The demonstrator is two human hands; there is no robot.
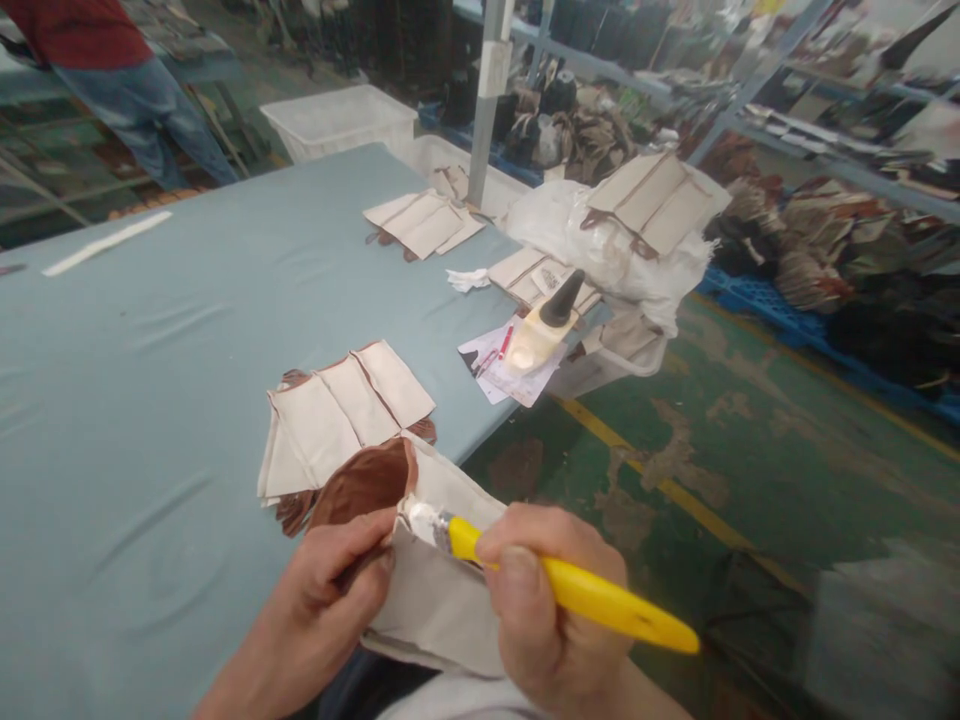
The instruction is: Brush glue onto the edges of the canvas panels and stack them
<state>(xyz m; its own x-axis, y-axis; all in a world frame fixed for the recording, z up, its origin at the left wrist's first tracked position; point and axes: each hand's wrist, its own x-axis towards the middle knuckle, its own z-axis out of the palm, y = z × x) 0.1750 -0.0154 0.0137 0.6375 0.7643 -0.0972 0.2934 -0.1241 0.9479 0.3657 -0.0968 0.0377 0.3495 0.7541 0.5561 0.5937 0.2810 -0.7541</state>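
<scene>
My right hand [559, 600] is closed around the yellow handle of a paintbrush [592, 590]. The brush's white-coated bristles touch the upper edge of a cream fabric pouch-like piece [442, 590] with a brown lining. Pinched between the thumb and fingers of my left hand [330, 590] is the rim of that piece, just left of the bristles. Its mouth gapes, showing the brown inside. Right behind it on the table lies a stack of similar cream pieces [345, 405] with brown edges.
On the blue-green table [187, 400], a bottle with a black cone top [536, 330] lies on papers [487, 375] by the right edge. More cream pieces [424, 220] sit farther back. A plastic-wrapped bundle [600, 250] and white bins [345, 120] stand beyond. Another person [142, 110] stands far left.
</scene>
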